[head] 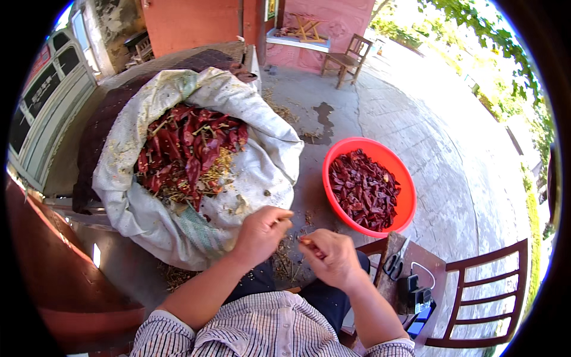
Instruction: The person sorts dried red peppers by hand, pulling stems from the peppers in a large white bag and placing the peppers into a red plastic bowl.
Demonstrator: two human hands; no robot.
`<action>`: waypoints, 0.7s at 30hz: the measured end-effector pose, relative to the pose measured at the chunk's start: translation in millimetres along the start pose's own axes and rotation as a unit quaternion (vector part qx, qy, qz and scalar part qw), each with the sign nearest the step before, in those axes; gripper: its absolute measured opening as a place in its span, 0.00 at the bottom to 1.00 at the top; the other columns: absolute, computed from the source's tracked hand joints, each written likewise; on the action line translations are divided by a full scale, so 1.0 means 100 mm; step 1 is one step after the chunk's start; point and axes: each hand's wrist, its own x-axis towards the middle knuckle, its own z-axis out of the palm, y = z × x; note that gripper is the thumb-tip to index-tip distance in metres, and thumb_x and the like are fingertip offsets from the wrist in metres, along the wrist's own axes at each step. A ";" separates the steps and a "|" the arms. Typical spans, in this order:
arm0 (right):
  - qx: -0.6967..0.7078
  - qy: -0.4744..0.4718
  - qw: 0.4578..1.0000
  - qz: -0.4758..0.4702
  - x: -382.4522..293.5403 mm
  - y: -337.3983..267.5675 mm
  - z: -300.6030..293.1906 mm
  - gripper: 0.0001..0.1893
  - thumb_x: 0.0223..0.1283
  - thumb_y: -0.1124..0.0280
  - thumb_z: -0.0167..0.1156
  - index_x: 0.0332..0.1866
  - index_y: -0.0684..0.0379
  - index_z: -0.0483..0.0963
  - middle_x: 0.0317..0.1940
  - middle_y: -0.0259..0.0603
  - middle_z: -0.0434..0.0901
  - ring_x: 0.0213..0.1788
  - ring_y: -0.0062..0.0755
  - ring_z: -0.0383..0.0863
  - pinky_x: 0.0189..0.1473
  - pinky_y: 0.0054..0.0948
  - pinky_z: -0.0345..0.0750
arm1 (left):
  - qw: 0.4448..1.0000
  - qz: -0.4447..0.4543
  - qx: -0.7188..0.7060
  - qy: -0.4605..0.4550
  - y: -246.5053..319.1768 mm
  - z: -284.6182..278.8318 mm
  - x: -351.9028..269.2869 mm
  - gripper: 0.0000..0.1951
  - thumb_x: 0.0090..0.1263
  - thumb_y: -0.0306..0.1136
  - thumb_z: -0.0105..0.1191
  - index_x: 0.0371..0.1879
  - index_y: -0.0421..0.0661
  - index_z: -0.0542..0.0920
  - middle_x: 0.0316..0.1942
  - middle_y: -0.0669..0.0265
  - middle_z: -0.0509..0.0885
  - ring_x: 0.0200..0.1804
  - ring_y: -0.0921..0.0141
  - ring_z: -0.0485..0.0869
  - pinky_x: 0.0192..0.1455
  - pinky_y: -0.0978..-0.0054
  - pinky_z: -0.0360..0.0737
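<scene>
My right hand (332, 256) is closed around a red dried chili pepper (317, 250), most of which the fingers hide. Left of it, my left hand (261, 234) hovers over the near rim of a white woven sack (267, 178), thumb and fingertips pinched together. Whether a small piece sits between them I cannot tell. Inside the rolled-down sack lie whole dried red chilies (192, 138) with stems, among loose yellow seeds (221, 165). A red plastic basin (406, 183) stands on the floor beyond my right hand, holding many dark red chili pieces (363, 189).
At my right, a wooden chair (486, 294) carries scissors (396, 261), a black adapter (412, 288) with a white cable, and a phone (419, 319). Seeds and stems litter the concrete floor (285, 263) between my knees. Another wooden chair (350, 60) stands by the pink wall.
</scene>
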 end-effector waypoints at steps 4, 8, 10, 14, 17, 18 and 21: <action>-0.244 0.130 0.958 0.070 0.23 0.54 -0.66 0.20 0.61 0.70 0.72 0.56 0.63 0.75 0.48 0.50 0.80 0.53 0.50 0.79 0.56 0.43 0.75 | 0.991 0.068 0.111 -0.034 0.11 -0.06 -0.17 0.16 0.70 0.29 0.68 0.55 0.42 0.87 0.51 0.58 0.89 0.34 0.70 0.88 0.42 0.71 0.85; -0.329 0.202 0.902 0.192 0.26 1.09 -1.09 0.36 0.60 0.69 0.72 0.74 0.65 0.70 0.66 0.55 0.79 0.74 0.53 0.73 0.76 0.46 0.68 | 0.973 0.105 0.197 0.051 -0.07 -0.59 -0.28 0.14 0.69 0.30 0.69 0.51 0.42 0.88 0.48 0.58 0.88 0.32 0.67 0.87 0.41 0.69 0.85; -0.226 0.196 0.936 0.183 0.17 1.04 -0.97 0.31 0.61 0.71 0.70 0.71 0.67 0.73 0.63 0.55 0.81 0.70 0.51 0.78 0.73 0.44 0.72 | 0.958 0.089 0.245 0.123 -0.19 -0.95 -0.31 0.13 0.68 0.29 0.69 0.49 0.42 0.87 0.45 0.59 0.88 0.33 0.65 0.87 0.41 0.67 0.85; -0.011 0.137 0.974 0.182 0.00 1.03 -0.36 0.19 0.63 0.74 0.67 0.59 0.68 0.82 0.49 0.51 0.87 0.54 0.43 0.88 0.62 0.37 0.81 | 0.896 0.078 0.386 0.207 -0.20 -1.48 -0.17 0.15 0.64 0.32 0.72 0.48 0.45 0.87 0.44 0.59 0.87 0.43 0.56 0.88 0.45 0.60 0.85; 0.078 0.072 0.977 0.187 -0.02 0.85 -0.02 0.16 0.64 0.75 0.67 0.56 0.69 0.82 0.46 0.47 0.87 0.49 0.38 0.89 0.57 0.33 0.82 | 0.862 0.082 0.463 0.191 -0.16 -1.56 0.00 0.19 0.62 0.32 0.73 0.52 0.44 0.86 0.44 0.58 0.87 0.43 0.56 0.88 0.46 0.60 0.85; 0.086 0.055 0.979 0.173 -0.02 0.80 0.05 0.15 0.65 0.76 0.67 0.56 0.69 0.82 0.45 0.46 0.87 0.48 0.35 0.89 0.55 0.32 0.83 | 0.854 0.072 0.482 0.184 -0.18 -1.56 0.04 0.17 0.61 0.34 0.73 0.48 0.44 0.87 0.43 0.59 0.87 0.44 0.55 0.88 0.47 0.58 0.84; 0.106 0.032 0.981 0.160 0.00 0.71 0.16 0.14 0.68 0.76 0.66 0.55 0.70 0.82 0.44 0.41 0.87 0.45 0.28 0.88 0.51 0.28 0.83 | 0.866 0.039 0.473 0.159 -0.35 -1.63 0.08 0.12 0.62 0.31 0.72 0.42 0.43 0.87 0.39 0.59 0.88 0.43 0.55 0.88 0.46 0.58 0.84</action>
